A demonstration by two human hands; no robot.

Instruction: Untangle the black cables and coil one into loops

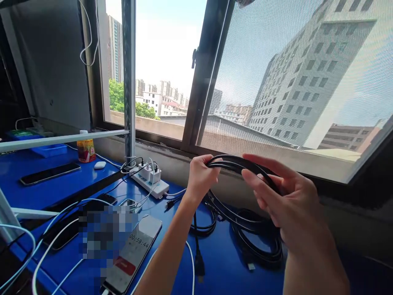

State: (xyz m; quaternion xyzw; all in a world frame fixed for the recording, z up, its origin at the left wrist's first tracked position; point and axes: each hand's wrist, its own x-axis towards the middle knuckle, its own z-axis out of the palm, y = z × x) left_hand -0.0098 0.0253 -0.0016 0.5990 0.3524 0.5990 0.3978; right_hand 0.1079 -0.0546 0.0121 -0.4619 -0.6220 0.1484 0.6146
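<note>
A looped black cable (231, 162) is held up above the blue table between my two hands. My left hand (201, 174) is closed round the left end of the loops. On the other side, my right hand (285, 192) has its fingers around the right part of the same loops, thumb and forefinger a little apart. One cable end with a black plug (199, 264) hangs down below my left hand. Beneath my hands lie more coiled black cables (264, 250) on the table. My palms hide part of the held cable.
A phone with a lit timer (139, 246) lies at the front left, near white cables. Behind it is a white power strip (153, 184) with chargers plugged in. A bottle (86, 147), a white case (99, 165) and a dark phone (50, 173) are further left, past a metal post (130, 82).
</note>
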